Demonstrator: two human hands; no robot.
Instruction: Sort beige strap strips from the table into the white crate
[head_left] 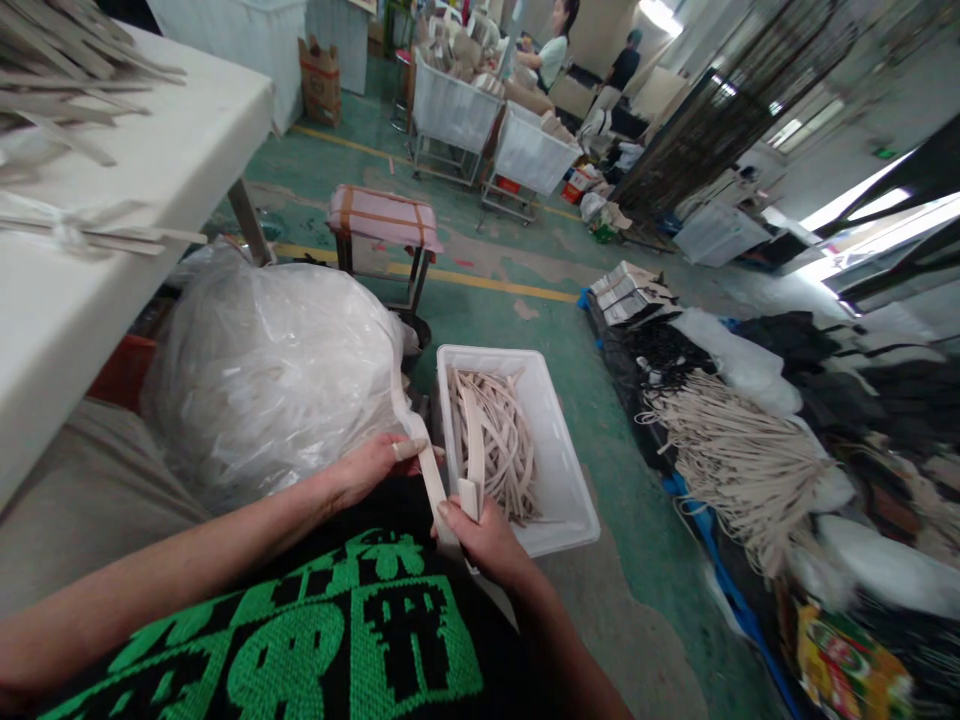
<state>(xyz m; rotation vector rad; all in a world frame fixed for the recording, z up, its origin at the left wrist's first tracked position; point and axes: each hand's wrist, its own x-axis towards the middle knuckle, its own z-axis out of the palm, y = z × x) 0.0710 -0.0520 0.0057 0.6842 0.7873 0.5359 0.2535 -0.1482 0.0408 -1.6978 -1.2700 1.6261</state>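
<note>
My left hand (371,465) pinches a cream-coloured flat strap (429,470) that runs up toward a big clear plastic bag (270,370) full of straps. My right hand (487,540) grips the same strap lower down, together with a folded strap end, over my lap. Just beyond my hands a white plastic tub (559,470) on the floor holds a loose pile of similar cream straps (499,440).
A white table (135,200) with strap bundles stands at my left. A padded stool (382,220) is ahead. Bundles of cream cords (742,460) and dark goods lie on the floor at right. White carts (457,110) and two people are far back.
</note>
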